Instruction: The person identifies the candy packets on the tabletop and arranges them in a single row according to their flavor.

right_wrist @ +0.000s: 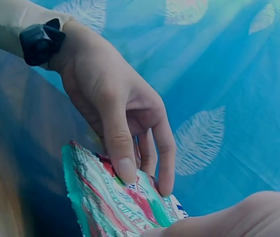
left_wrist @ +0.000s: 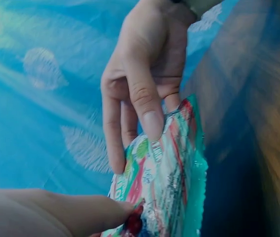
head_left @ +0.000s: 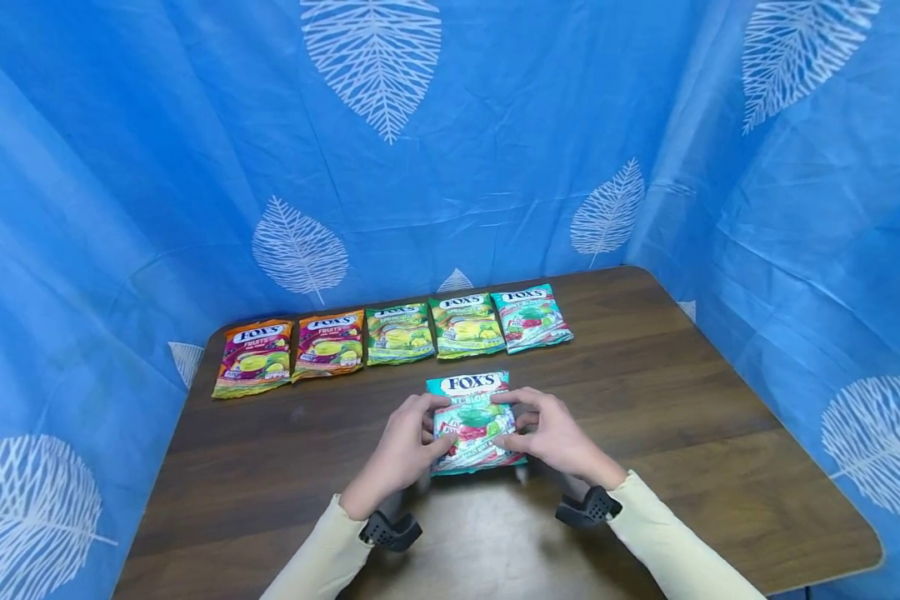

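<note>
A teal candy bag (head_left: 471,425) marked FOX'S is held between both hands, low over the table's middle. My left hand (head_left: 407,440) grips its left side, thumb on the lower front and fingertips near the upper edge. On the opposite side my right hand (head_left: 553,433) grips it the same way. In the left wrist view the bag (left_wrist: 172,173) shows from its side, slightly raised from the table, with the right hand's thumb and fingers on its far end. The right wrist view shows the left hand's fingers pressing the bag (right_wrist: 125,197).
Along the back of the brown wooden table (head_left: 645,400) lies a row of candy bags: two orange-purple ones (head_left: 253,358) at left, two green ones (head_left: 467,327), then one teal bag (head_left: 532,318) at right. A blue leaf-patterned curtain (head_left: 480,167) surrounds the table.
</note>
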Demonstrator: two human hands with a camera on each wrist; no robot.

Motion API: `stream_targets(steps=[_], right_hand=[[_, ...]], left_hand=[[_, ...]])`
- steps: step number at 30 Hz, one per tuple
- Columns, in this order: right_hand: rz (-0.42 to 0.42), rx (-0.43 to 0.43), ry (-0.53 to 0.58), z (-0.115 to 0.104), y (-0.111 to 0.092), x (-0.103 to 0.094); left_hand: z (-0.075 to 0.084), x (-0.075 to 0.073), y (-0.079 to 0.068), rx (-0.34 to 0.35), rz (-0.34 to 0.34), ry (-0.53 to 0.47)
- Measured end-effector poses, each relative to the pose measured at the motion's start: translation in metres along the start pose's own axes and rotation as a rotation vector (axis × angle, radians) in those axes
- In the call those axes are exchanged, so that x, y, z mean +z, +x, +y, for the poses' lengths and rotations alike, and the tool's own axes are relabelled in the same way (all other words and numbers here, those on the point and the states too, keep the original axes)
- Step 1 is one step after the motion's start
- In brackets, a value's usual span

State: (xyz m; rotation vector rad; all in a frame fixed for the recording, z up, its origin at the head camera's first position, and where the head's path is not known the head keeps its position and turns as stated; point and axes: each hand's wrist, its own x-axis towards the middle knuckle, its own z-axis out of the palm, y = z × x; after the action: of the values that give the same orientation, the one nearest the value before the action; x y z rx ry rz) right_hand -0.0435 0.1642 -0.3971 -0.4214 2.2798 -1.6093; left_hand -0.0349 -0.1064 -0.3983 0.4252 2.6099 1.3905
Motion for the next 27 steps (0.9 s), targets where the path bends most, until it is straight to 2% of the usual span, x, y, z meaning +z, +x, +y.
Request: stream_targets(steps=[4,11,20,24,27], right_hand=[[0.018,0.024,-0.019,-0.001,-0.008,-0.018],[0.044,0.075,-0.081,-0.001,-0.02,-0.051],[0.091,0.116,-0.154,0.002,-0.031,-0.087],[0.102,0.116,-0.182,0.007,-0.032,-0.103],[0.105,0.112,-0.193,0.013,-0.029,-0.117]], left_hand=[[0.012,0.009,0.012,0.055,-0.031,0.03],[0.03,0.03,0.033,0.11,-0.058,0.04],[0.039,0.061,0.066,0.199,-0.072,0.02],[0.024,0.084,0.089,0.281,-0.044,0.051],[0.008,0.107,0.113,0.302,-0.028,0.08]])
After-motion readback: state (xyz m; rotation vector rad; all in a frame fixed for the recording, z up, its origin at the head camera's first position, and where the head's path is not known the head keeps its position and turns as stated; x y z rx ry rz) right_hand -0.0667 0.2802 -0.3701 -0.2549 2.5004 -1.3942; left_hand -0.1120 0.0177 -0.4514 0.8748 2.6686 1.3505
